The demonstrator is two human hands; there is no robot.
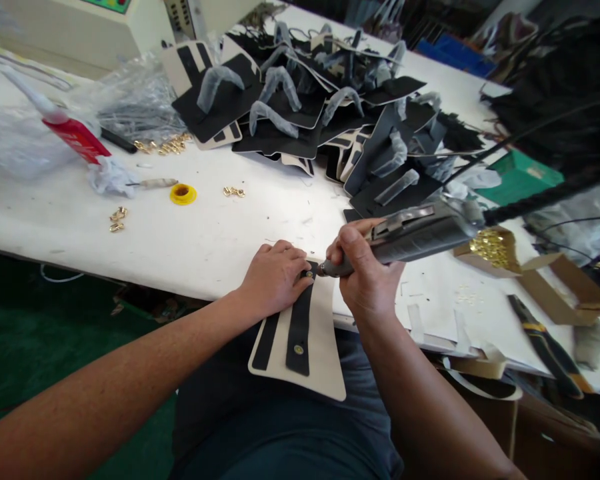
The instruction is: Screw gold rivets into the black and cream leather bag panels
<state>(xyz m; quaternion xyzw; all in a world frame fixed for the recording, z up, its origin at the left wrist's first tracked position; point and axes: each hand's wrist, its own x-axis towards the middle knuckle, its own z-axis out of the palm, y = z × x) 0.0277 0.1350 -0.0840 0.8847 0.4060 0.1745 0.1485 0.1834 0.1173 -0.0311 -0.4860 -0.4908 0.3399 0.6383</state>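
My right hand [367,270] is wrapped round a grey air screwdriver [420,233], its cable running off to the upper right. The tool's tip is at a metal fastener [309,274] on the upper end of a black strap [298,327]. That strap lies along a beige panel [325,340], which hangs over the table edge above my lap. My left hand [277,277] grips the panel's upper end, fingers and thumb pressed about the strap beside the fastener. A second round fastener [299,349] sits near the strap's lower end.
Black panels with plastic-wrapped handles [280,120] are heaped at the back. Brass fittings [234,191], a yellow ring [183,194] and a red glue bottle [77,137] lie left. Right are a box of brass pieces [493,250], an open carton [563,290] and pliers [545,343].
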